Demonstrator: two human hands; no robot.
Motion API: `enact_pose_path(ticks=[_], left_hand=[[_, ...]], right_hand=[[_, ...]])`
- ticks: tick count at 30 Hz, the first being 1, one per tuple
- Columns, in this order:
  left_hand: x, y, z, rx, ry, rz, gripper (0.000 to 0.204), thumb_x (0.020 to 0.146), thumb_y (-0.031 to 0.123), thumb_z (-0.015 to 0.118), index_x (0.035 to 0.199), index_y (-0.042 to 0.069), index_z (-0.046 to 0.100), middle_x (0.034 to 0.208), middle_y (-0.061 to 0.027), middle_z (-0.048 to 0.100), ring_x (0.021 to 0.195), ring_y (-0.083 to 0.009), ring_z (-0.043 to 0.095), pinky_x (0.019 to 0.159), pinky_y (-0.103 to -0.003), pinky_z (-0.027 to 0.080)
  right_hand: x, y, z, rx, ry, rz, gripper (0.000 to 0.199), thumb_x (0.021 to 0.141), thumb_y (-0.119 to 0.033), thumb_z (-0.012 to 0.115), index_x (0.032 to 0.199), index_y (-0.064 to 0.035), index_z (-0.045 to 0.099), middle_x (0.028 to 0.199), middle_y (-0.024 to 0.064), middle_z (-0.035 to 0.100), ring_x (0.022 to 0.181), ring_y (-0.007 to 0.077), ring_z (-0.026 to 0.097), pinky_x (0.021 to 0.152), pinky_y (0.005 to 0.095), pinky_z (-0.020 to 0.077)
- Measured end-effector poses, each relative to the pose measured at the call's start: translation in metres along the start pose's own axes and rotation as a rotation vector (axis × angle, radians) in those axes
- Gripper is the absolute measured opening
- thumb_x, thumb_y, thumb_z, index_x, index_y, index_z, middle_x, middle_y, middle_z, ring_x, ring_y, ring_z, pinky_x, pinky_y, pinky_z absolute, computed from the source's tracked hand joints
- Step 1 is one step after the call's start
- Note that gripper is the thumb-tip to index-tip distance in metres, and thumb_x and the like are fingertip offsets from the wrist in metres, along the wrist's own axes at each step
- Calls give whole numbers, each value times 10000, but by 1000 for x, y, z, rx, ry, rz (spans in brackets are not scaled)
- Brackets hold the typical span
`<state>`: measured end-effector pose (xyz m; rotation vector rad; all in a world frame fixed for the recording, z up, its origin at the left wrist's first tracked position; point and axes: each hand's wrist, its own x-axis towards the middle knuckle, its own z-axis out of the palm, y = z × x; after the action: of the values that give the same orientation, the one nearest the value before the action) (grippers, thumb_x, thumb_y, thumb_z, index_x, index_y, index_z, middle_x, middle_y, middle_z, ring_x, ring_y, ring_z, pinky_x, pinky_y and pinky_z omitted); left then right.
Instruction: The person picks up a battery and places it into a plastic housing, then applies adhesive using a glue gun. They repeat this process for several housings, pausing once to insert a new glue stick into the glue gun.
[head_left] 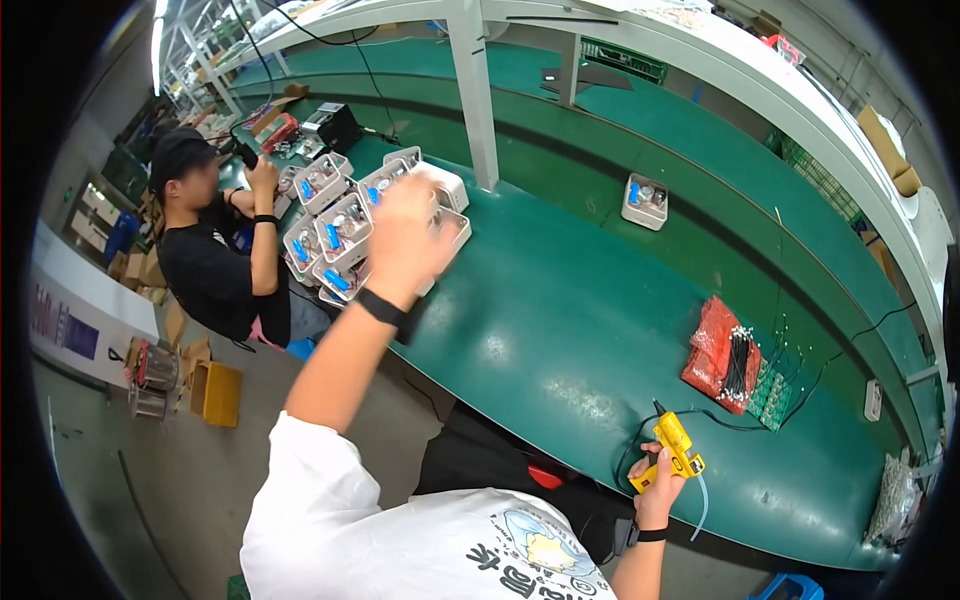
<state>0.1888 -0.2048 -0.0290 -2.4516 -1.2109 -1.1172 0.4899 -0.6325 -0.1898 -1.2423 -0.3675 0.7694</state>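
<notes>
One long green counter (560, 330) stretches ahead of the left hand (408, 240) and the right hand (657, 482); a co-worker (215, 265) in black is left of both. The left hand, blurred, appears among clustered white cases (352, 260); how far open it is, I cannot tell. The right is closed around a yellow glue gun (676, 438), a red packet (710, 350) beyond it.

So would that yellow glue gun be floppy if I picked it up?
The yellow glue gun probably wouldn't flop: its body looks like hard plastic. The pale stick might bend, since it curves from the back. The black cord may drag, since it trails over the table.
</notes>
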Motion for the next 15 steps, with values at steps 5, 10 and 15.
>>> enact_pose_path(ticks=[5,10,15], left_hand=[[22,-75,-54,499,-412,-844,864,935,633,731,1608,113,580,1536,-275,638,1449,-406,620,1154,-528,529],[42,-95,-36,454,-685,-862,1052,888,727,670,1723,132,435,1698,-280,477,1519,-421,566,1177,-595,494],[40,-171,-9,365,-643,-882,976,790,620,796,1567,56,622,1556,-322,621,1333,-401,714,1131,-426,565]], right_hand=[[5,-4,20,-6,96,27,308,1157,-275,628,1179,31,645,1074,172,728,586,162,600,558,349,550],[4,0,17,-49,116,29,312,1162,-287,622,1163,24,640,1065,166,735,578,156,595,557,349,547],[3,0,9,65,42,-14,312,1167,-297,612,1143,14,627,1085,164,725,603,147,597,556,345,539]])
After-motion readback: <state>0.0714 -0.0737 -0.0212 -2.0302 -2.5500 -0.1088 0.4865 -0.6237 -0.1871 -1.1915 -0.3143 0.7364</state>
